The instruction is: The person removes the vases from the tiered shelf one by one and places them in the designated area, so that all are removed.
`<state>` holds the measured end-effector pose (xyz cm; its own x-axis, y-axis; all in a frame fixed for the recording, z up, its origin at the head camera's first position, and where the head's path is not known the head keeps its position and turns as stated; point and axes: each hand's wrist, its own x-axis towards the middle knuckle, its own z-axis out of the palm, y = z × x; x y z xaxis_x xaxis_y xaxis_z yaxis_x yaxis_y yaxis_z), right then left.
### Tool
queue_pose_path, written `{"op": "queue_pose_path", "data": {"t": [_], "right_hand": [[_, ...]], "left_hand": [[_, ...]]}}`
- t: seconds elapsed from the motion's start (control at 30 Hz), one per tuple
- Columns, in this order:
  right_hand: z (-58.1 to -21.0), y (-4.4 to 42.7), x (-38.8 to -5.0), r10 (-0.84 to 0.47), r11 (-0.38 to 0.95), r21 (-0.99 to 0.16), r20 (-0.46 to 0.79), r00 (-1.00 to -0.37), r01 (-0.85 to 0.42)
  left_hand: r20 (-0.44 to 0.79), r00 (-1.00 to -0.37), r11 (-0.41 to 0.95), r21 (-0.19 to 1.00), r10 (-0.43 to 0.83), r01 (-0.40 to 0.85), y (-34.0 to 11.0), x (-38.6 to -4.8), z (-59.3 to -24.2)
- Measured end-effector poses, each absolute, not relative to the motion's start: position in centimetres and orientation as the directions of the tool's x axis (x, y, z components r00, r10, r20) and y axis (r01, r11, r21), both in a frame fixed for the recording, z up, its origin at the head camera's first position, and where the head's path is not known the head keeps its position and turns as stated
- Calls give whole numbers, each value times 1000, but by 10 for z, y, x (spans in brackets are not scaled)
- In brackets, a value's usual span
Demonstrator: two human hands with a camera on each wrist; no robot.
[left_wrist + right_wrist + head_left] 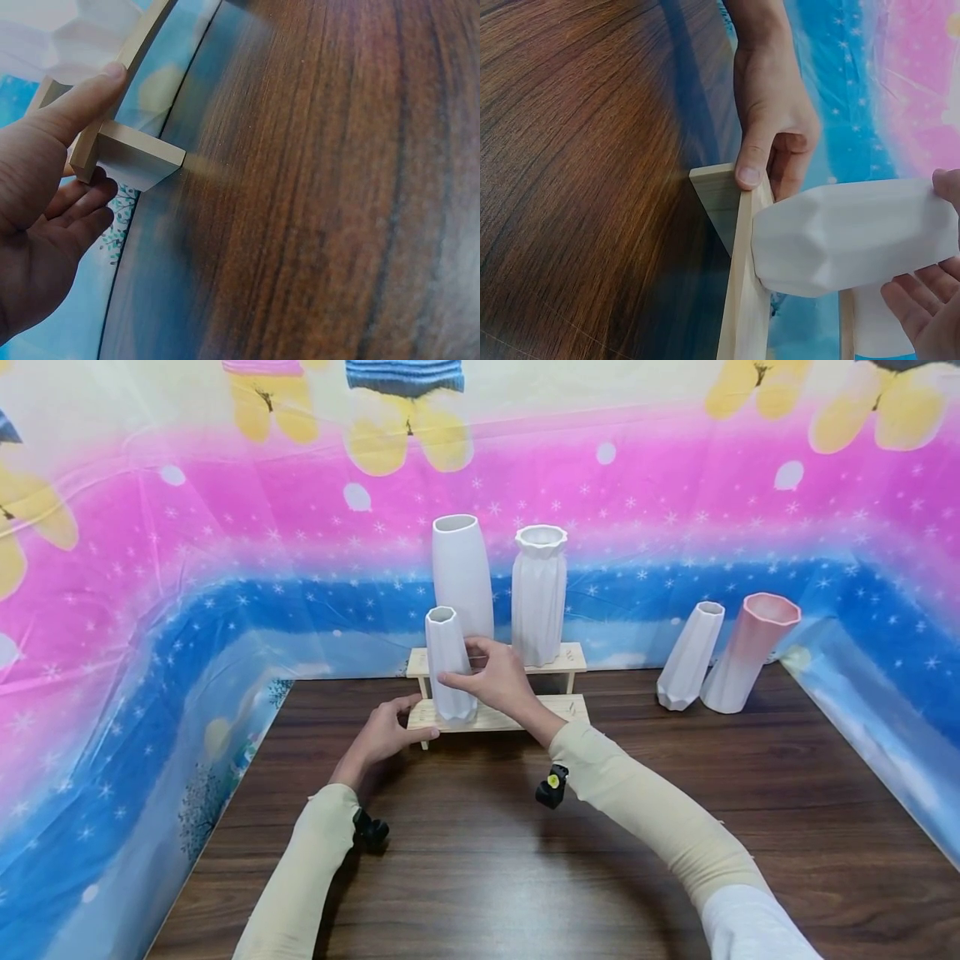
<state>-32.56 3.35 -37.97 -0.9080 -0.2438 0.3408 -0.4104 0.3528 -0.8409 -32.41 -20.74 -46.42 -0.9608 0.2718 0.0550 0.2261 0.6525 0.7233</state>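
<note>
Vase is near the left edge of the lower step of the stand, pinched by the right hand; the left hand grips the front corner there. I would release slowly, upright; whether the base sits flat, I cannot surely tell.

Counted: four glossy white ceramic-looking vases (one in the right fingers, two beyond, one well to their right), one faceted pink-and-white vase also rightward, one two-tier pale wooden stand just below, two black wrist cameras behind the fingers, one dark brown wood-grain desk.
</note>
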Motion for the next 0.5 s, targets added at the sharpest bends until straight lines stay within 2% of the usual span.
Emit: {"op": "queue_pose_path", "data": {"t": [0.5], "right_hand": [[-377,36,-318,-279,349,-833,344,-896,-429]], "left_hand": [[64,-958,645,727,278,236,-207,-325,-465]]}}
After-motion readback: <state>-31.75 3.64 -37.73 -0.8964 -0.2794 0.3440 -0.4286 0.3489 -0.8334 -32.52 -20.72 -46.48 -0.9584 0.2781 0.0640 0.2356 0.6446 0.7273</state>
